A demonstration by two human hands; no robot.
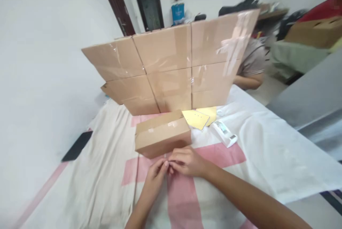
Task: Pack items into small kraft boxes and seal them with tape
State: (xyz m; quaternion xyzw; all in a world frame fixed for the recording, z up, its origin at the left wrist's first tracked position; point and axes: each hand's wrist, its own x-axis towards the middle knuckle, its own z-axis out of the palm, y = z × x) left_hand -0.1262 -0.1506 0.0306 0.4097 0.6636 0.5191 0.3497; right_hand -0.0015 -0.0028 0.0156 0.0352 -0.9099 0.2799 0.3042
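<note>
While I look down through the head camera, I see both hands meeting fingertip to fingertip above the near part of the pink-and-white cloth (256,165). With the left hand (157,172), I have thumb and forefinger pinched on a small dark item (169,163), too small for me to name; the fingertips of the right hand (188,162) close on it from the other side. That item sits between the 2 hands, just in front of the cardboard box (162,134), which lies lengthwise on the cloth.

Behind the box, toward the cloth's far edge, I have a tall taped cardboard panel (169,79) standing upright. To the box's right, near the panel's foot, lie 2 overlapping yellow sheets (196,119), and a white device (224,133) rests just beside them, on the side toward the cloth's right edge. Near the left edge, by the wall, I see a flat black object (77,146). Past the panel's right edge, another person's arm (249,80) shows.
</note>
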